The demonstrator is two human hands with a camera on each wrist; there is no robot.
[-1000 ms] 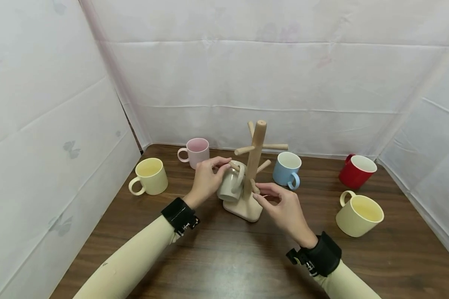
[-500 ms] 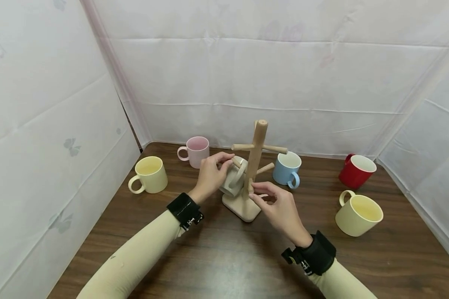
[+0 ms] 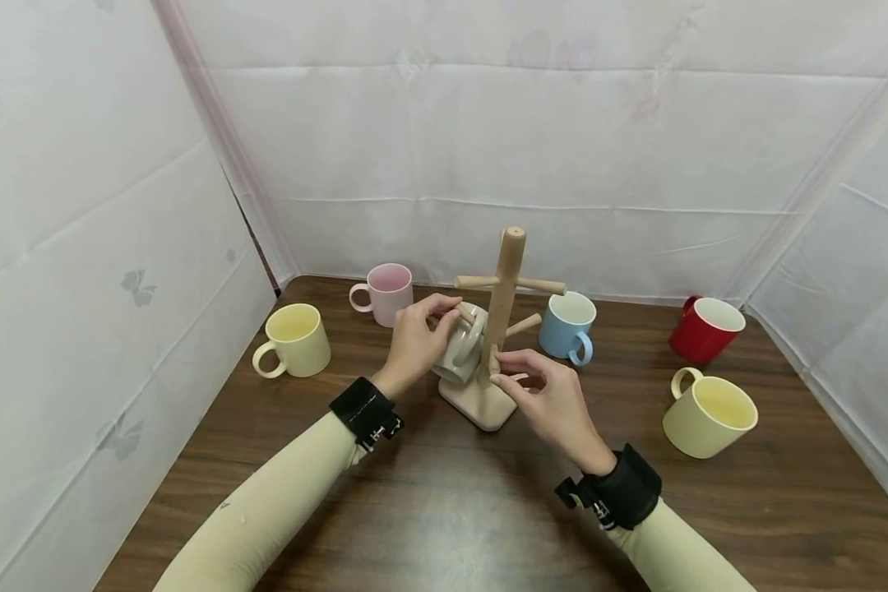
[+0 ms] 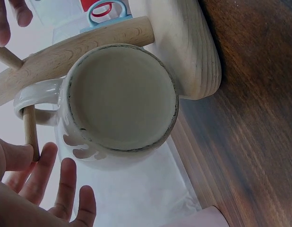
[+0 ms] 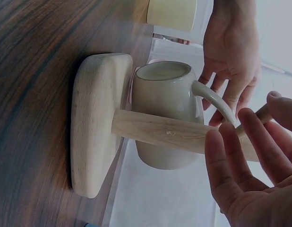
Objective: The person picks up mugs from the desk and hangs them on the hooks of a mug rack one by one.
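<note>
A wooden mug tree (image 3: 503, 296) stands upright on its base (image 3: 481, 407) at mid-table. A grey-white mug (image 4: 122, 99) hangs by its handle (image 4: 39, 92) from a lower left peg (image 4: 31, 132), tilted beside the post. My left hand (image 3: 417, 339) pinches the free end of that peg between thumb and index finger, its other fingers spread below the mug. With thumb and fingertips my right hand (image 3: 555, 403) pinches another lower peg (image 3: 493, 360), at the front of the post. In the right wrist view, the post (image 5: 160, 130) crosses in front of the mug.
Behind and to the left are a pink mug (image 3: 390, 296) and a yellow mug (image 3: 299, 341). A light blue mug (image 3: 566, 325) stands right of the tree. Farther right are a red mug (image 3: 703, 333) and another yellow mug (image 3: 709, 418). White cloth walls (image 3: 533, 148) enclose the table.
The mug tree has turned slightly: its front lower peg has swung left and its upper left peg back. Both hands moved with the pegs; the hanging mug shifted and tilts more.
</note>
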